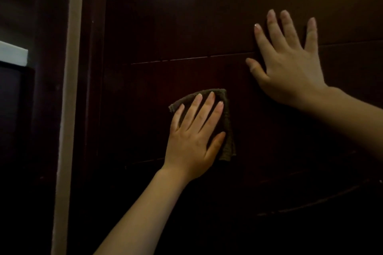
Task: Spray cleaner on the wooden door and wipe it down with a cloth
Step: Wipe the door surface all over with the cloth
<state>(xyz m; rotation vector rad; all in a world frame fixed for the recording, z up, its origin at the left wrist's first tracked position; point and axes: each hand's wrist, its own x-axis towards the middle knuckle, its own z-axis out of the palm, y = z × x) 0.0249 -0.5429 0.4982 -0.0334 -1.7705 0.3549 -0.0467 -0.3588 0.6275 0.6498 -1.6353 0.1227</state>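
Note:
The dark wooden door (186, 27) fills most of the head view, with thin horizontal grooves across its panels. My left hand (194, 136) lies flat with fingers spread on a folded brown cloth (228, 126), pressing it against the door's middle panel. My right hand (290, 62) rests flat on the door, up and to the right of the cloth, fingers apart and holding nothing. No spray bottle is in view.
A pale door frame strip (68, 109) runs top to bottom at the left of the door. Beyond it is a dark wall with a white ledge (12, 51). The scene is dim, with a light reflection near the door's top.

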